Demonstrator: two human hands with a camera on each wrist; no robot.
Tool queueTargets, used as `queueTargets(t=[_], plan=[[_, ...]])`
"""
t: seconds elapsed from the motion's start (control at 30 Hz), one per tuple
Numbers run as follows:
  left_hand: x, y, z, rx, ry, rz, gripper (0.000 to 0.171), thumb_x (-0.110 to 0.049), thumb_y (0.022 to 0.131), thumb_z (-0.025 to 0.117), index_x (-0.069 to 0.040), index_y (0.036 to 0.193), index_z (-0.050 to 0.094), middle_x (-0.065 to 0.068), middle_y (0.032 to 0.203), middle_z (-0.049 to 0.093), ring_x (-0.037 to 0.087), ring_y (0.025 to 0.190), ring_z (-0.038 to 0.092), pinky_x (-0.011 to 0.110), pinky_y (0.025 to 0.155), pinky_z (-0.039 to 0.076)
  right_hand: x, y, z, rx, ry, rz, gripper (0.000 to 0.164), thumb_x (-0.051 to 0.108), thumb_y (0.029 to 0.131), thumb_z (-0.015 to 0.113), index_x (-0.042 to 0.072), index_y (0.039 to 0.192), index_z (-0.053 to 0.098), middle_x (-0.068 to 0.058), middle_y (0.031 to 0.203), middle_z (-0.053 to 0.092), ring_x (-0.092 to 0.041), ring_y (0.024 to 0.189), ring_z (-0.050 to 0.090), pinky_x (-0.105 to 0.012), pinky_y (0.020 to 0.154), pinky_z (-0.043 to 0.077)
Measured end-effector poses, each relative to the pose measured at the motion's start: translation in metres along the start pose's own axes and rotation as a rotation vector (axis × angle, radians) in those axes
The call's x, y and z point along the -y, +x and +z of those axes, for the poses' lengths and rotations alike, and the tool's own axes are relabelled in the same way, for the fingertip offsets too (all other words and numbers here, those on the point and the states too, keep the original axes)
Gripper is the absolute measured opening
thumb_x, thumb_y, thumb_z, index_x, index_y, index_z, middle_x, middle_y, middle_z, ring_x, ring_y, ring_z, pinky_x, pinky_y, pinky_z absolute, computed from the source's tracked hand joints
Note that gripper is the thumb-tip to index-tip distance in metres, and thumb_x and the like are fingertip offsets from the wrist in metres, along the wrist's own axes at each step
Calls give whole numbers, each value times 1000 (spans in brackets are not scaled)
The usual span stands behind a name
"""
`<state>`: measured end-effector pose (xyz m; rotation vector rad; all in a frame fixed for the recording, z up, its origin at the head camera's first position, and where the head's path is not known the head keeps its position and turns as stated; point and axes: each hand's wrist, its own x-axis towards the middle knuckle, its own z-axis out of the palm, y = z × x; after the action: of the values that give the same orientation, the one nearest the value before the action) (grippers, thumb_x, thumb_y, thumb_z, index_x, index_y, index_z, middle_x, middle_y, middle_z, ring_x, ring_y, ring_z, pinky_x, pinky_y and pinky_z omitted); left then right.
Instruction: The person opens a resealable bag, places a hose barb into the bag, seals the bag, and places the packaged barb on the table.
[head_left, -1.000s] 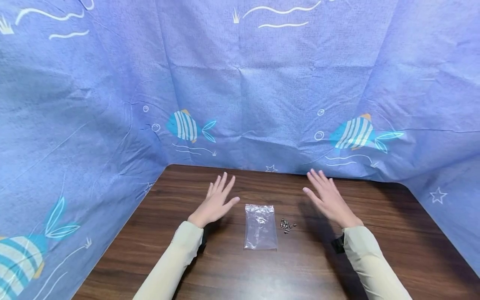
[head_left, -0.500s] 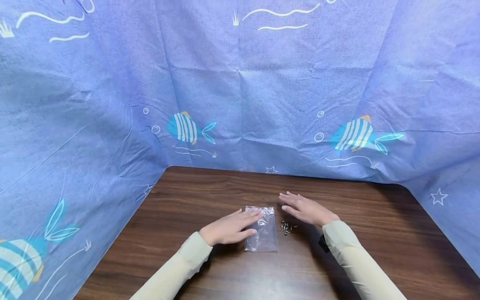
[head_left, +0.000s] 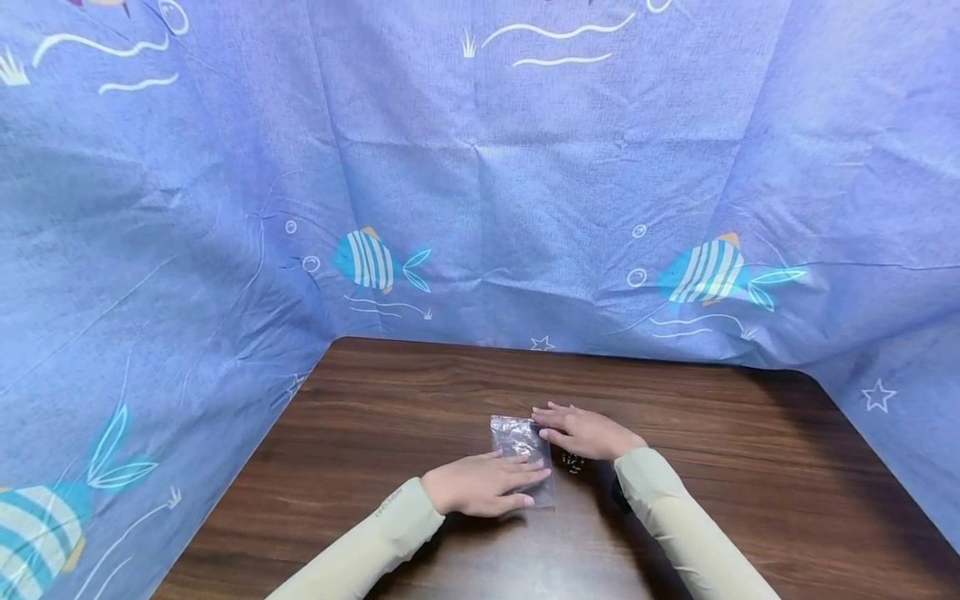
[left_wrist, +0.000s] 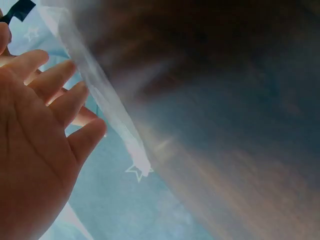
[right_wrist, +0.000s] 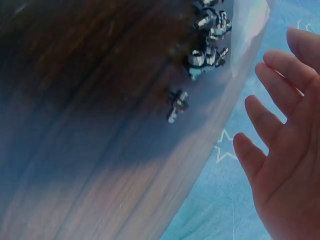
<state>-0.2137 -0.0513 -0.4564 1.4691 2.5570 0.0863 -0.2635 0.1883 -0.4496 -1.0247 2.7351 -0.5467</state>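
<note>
A clear zip-lock bag (head_left: 517, 435) lies flat on the wooden table, its zip edge at the far side. Over its lower half is my left hand (head_left: 487, 485), fingers extended; whether it touches the plastic cannot be told. My right hand (head_left: 588, 433) reaches the bag's upper right corner with its fingertips, fingers fairly straight. Beneath that hand, just right of the bag, sits a small pile of shiny metal pieces (right_wrist: 207, 60), screw-like, partly hidden in the head view. One piece (right_wrist: 178, 105) lies a little apart. Neither wrist view shows anything in the palms.
The dark wood-grain table (head_left: 405, 383) extends on all sides of the bag. Behind it and at both sides hangs a blue curtain (head_left: 547, 200) printed with fish, meeting the table's far edge.
Both hands have come down and inward from the raised, spread position. The left has moved right over the bag, then nearer; the right has moved left past the pile to the bag's corner.
</note>
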Motion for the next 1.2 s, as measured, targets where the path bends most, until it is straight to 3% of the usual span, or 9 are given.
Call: queueTargets(t=[0.47, 1.2], plan=[[0, -5, 1, 16, -19, -13, 53, -49, 103, 27, -27, 151, 32, -7, 153, 38, 12, 139, 37, 40, 115, 29, -2, -1, 15, 6, -74, 54, 41, 29, 100, 49, 10, 136, 55, -8, 142, 53, -34, 138, 39, -54, 111, 30], [15, -16, -3, 0, -86, -97, 55, -53, 100, 34, -23, 145, 44, -5, 149, 44, 17, 140, 37, 46, 115, 29, 1, -16, 15, -41, -114, 6, 41, 29, 99, 52, 9, 133, 58, -6, 141, 54, -35, 135, 42, -53, 106, 37]])
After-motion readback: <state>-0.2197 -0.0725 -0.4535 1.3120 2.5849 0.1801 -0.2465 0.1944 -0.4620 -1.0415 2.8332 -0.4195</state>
